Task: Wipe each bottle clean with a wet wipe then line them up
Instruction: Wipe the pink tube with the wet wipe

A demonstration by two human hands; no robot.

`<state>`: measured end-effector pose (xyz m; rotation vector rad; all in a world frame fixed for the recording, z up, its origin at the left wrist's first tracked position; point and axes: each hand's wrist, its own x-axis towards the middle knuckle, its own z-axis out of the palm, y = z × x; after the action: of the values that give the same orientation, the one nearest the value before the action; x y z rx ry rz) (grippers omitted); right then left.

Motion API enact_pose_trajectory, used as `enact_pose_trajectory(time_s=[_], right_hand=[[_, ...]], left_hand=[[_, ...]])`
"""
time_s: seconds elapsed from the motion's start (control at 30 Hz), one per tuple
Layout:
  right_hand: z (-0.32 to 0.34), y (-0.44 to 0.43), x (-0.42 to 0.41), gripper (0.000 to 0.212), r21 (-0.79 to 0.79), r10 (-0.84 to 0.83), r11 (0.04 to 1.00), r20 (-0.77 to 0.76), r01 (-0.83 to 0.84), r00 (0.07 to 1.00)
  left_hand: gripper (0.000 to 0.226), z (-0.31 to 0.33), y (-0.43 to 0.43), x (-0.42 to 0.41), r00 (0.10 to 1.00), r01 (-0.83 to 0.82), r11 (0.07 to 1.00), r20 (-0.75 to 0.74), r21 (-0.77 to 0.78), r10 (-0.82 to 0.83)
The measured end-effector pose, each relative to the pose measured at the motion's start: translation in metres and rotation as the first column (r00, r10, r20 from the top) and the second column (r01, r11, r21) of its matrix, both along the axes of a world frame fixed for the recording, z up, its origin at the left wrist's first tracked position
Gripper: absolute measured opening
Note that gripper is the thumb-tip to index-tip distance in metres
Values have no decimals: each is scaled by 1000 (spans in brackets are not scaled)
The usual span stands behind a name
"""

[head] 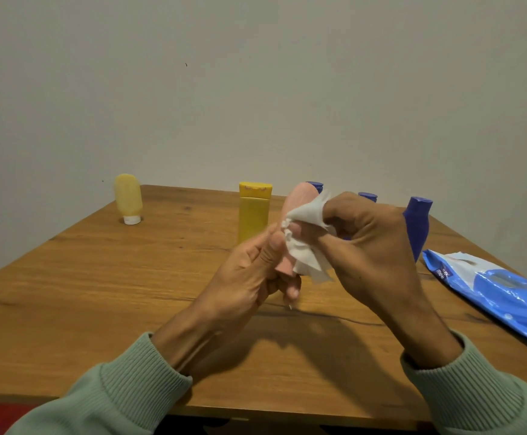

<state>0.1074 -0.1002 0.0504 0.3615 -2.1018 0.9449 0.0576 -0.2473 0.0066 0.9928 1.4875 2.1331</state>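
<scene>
Right fingertips pinch the wet wipe, bunched against the side of the pink bottle; the right hand is curled around the cloth, not flat. Left thumb and curled fingers clamp the bottle's lower end, so the left hand acts as the fixture. The bottle is held off the table, over its middle, near upright and leaning slightly away. Step in hand, as I read it: wiping the pink body. The wipe looks wadded, with a loose flap hanging below. To do it well: spread it flatter for more contact, wrap it round the body, and stroke toward the top while the left hand rotates the bottle. Then regrip higher to clean the end now covered by the left fingers. Go easy on the squeeze; it looks like soft plastic. I can't tell which end has the cap. Along the far edge stand the yellow bottle, just left of the hands, and the blue bottle to the right. Two blue caps peek out behind the hands. The pale tube stands cap-down at the far left corner, well apart. The wipe pack lies at the right edge. My guess is the far-edge row is where the line-up goes; there's a gap beside the yellow bottle.
</scene>
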Motion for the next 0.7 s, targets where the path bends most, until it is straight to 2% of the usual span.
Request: enact_pose_trajectory(time_s=[0.1,0.27,0.4,0.53,0.63,0.7], right_hand=[[-1,-1,0,16,-17,-28,999,-65,27,997],[-1,-3,2,19,68,82,994,24,-84,996],[-1,-1,0,21,43,3,999,-98,1,995],[1,6,-4,12,24,-113,993,-187,119,976],[4,10,-4,12,-8,-160,987,-202,162,966],[7,13,-3,13,-37,-125,992,-151,121,981]], left_hand=[[52,-1,1,1,1000,7,1000,-19,3,-7],[58,-4,-1,0,997,-44,999,-58,2,44],[45,-3,-2,2,986,-54,994,-161,-98,37],[35,-2,-1,6,985,-14,992,-171,-126,-8],[41,-4,-2,6,991,-4,991,-131,-136,-14],[43,-4,-2,5,991,-19,991,-136,-136,0]])
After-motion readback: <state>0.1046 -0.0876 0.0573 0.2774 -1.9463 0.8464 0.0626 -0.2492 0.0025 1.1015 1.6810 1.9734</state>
